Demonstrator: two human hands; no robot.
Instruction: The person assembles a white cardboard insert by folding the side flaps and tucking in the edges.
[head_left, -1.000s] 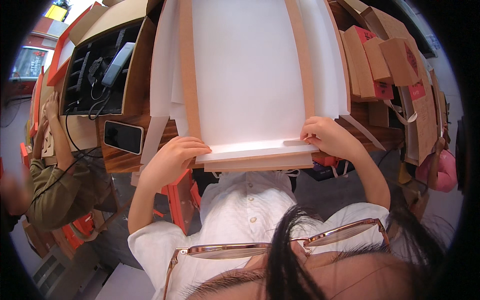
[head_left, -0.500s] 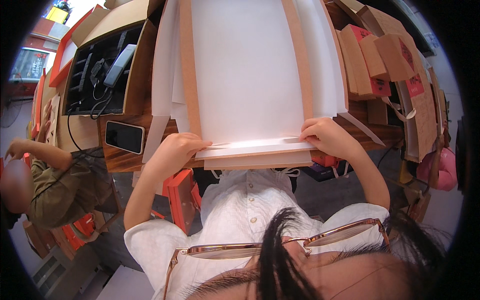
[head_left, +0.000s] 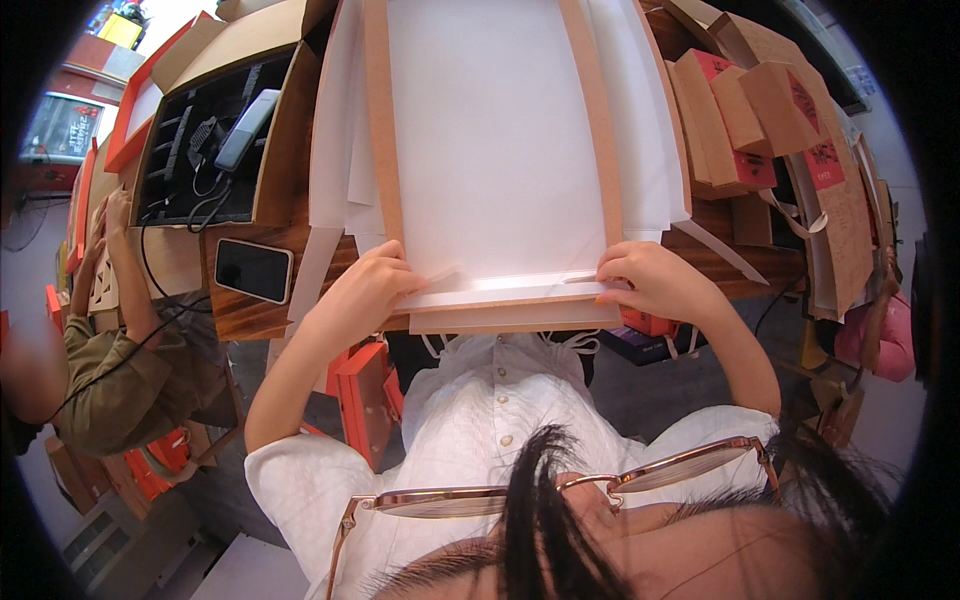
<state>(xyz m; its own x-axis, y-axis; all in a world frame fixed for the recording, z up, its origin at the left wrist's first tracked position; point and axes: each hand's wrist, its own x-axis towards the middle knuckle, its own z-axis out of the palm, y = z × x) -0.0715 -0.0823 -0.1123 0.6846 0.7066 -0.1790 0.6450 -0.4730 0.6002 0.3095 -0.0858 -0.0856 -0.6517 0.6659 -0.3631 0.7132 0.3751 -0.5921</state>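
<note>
A large white sheet [head_left: 490, 140] lies flat on the wooden surface [head_left: 250, 315] right in front of the person, flanked by two long tan cardboard strips [head_left: 380, 130] that run away from them. Its near edge is turned up into a narrow flap [head_left: 505, 287] along the surface's near rim, with a tan cardboard panel [head_left: 515, 315] just under it.

The left hand [head_left: 365, 290] presses on the flap's left end, its grip pressed together, fingertips down on the paper. The right hand [head_left: 650, 280] rests on the right end, fingers curled and pinching the flap's edge against the sheet. Judging by this, the near fold is formed and being creased flat; the sides and far end of the sheet look unfolded, so most of the folding seems left.

Further out, a dark phone [head_left: 254, 270] lies to the left beside an open box of cables [head_left: 215, 140]. A stack of brown cartons with red labels [head_left: 750, 110] stands to the right. At the far left, another person's olive sleeve [head_left: 120, 385] shows.
</note>
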